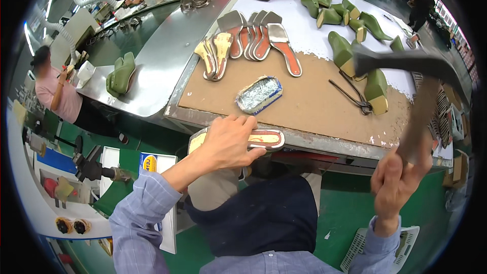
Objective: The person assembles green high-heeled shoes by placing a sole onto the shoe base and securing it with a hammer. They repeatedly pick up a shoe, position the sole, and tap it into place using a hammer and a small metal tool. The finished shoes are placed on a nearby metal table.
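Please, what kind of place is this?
Probably a shoe workshop or factory line. Green shoe lasts and insoles lie on the bench; the left hand presses a sole, the right hand holds a hammer.

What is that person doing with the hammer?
The person's left hand presses a shoe insole down at the near edge of the workbench. Their right hand holds a hammer raised above it, blurred. More insoles, green shoe lasts, pincers and a small tin lie on the bench.

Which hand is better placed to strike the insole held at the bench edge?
Right. The right hand holds the hammer raised, while the left hand presses flat on the insole.
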`<state>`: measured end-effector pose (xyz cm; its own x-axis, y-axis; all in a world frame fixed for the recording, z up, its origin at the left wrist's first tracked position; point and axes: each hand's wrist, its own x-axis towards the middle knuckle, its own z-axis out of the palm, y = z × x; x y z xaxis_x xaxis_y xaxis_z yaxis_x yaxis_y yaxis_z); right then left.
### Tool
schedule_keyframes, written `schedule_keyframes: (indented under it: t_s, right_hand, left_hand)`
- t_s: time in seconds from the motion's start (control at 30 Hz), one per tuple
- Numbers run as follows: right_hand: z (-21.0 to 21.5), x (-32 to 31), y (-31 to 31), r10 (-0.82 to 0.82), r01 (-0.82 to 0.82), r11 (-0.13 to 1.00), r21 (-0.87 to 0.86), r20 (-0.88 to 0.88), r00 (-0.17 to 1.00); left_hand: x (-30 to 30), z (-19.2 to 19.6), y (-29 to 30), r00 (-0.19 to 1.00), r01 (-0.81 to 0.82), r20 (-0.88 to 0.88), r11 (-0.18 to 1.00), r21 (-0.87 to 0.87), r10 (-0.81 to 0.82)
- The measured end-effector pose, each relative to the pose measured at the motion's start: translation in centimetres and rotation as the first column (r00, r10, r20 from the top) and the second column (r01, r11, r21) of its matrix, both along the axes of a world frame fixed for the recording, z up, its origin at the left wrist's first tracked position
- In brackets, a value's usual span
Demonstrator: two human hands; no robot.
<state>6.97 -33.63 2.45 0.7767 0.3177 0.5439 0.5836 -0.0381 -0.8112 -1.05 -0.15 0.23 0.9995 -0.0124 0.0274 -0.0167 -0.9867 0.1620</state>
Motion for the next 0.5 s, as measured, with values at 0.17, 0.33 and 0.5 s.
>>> schedule_keyframes:
  t_s: [0.17,0.33,0.5]
  right_hand:
    - [-3.3,-0.9,4.3,0.206,-0.245,0.880,-0.407,-0.137,0.969]
    - [-4.1,-1.4,3.0,0.013,-0.013,1.000,-0.006,0.075,0.997]
    - [-4.3,-1.0,4.7,0.198,-0.163,0.866,-0.474,0.025,0.980]
  left_hand:
    - [-0.3,0.0,0.3,0.999,0.022,0.039,0.999,-0.032,-0.021]
    - [-0.3,0.2,0.1,0.998,-0.048,-0.033,0.997,-0.064,0.046]
    - [-0.3,0.4,0.0,0.997,-0.043,-0.061,0.998,-0.034,0.041]
